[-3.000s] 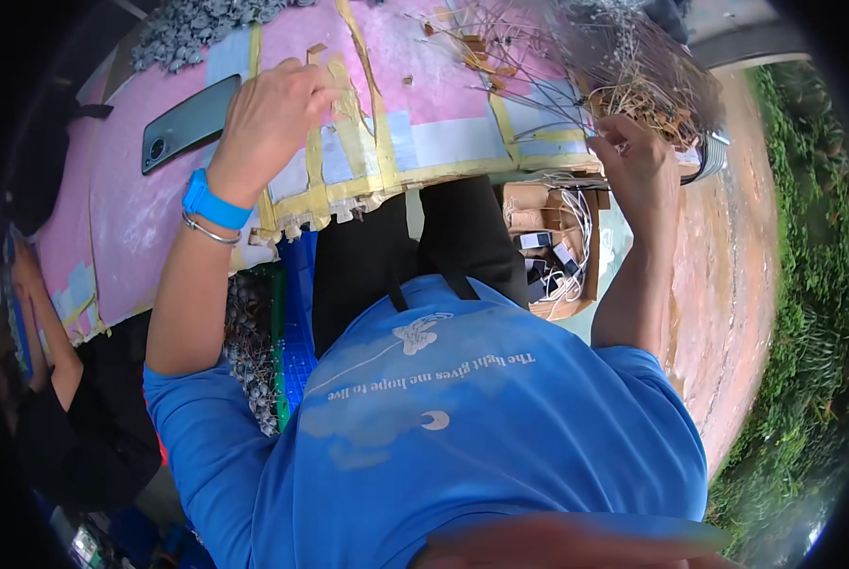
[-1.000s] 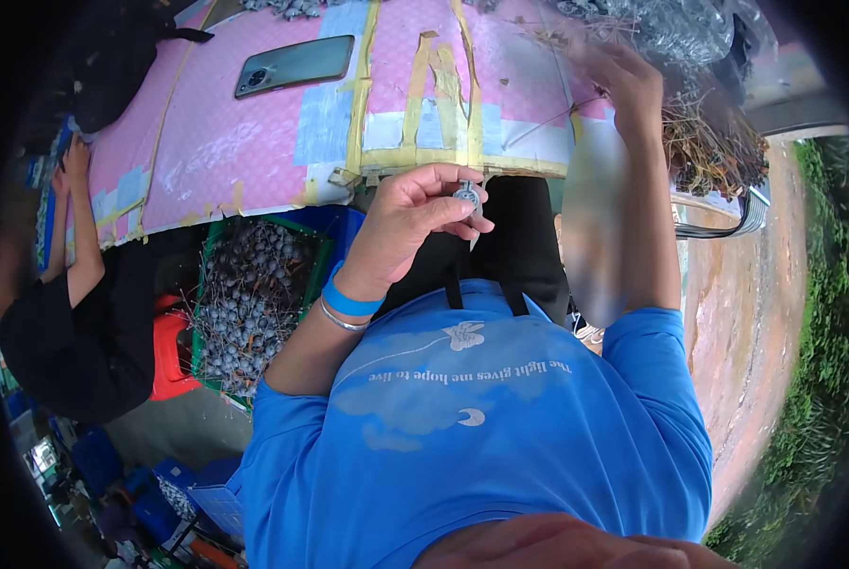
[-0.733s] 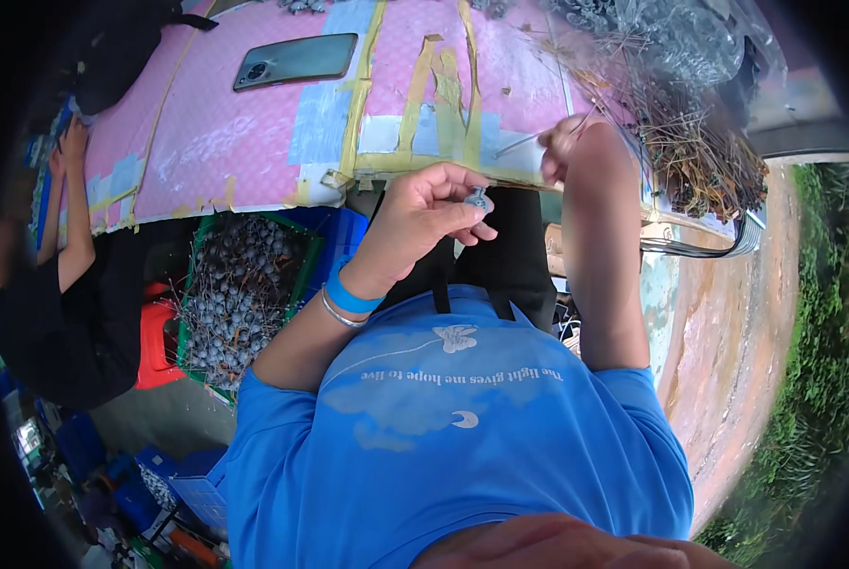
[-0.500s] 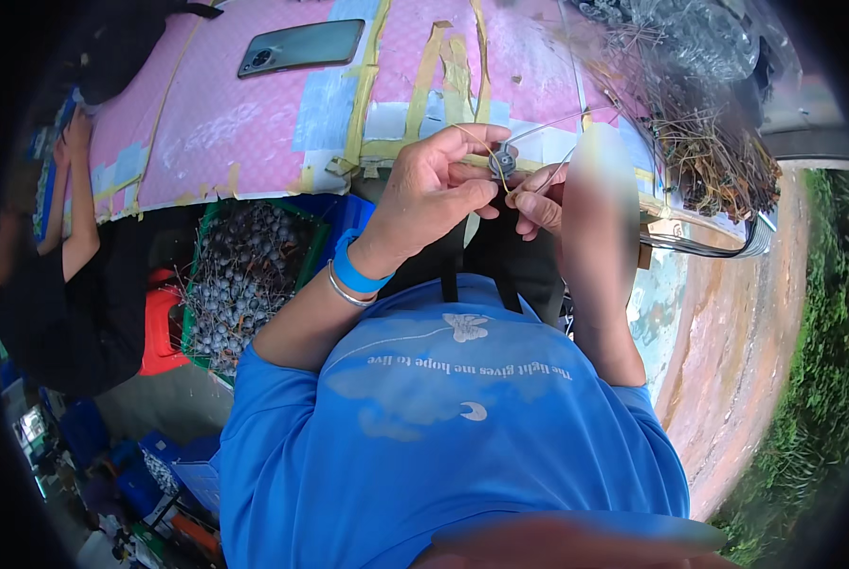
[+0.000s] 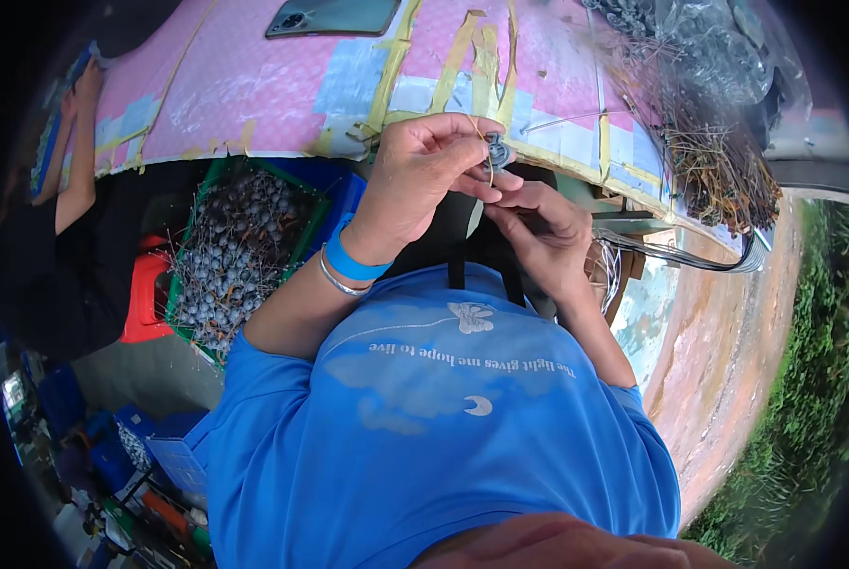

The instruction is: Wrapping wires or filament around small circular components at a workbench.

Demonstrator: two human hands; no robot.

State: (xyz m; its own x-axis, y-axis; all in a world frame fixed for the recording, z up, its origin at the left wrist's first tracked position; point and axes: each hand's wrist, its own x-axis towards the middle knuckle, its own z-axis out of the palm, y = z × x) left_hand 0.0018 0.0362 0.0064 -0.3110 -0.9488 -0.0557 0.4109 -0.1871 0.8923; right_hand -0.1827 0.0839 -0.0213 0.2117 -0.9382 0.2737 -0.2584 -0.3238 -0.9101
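My left hand, wearing a blue wristband and a silver bangle, is closed by the table's front edge. Its fingers pinch a small grey round piece, ribbed like a little coil. A thin yellow strand runs down across this piece. Just below and to the right, my right hand has its thumb and forefinger pressed together, close under the left fingertips. Whatever lies between those right fingers is too small to make out. A thin pale rod or wire stretches over the table beyond the hands.
The pink, tape-patched table carries a phone, a bundle of thin brown wires or stems and clear plastic. A green crate of grey round pieces stands left, beside a red stool. Another person's forearms are at far left.
My right hand has come down and inward, its fingertips now under the left hand's. The left hand has turned the grey piece slightly. The view has shifted, so the phone sits higher.
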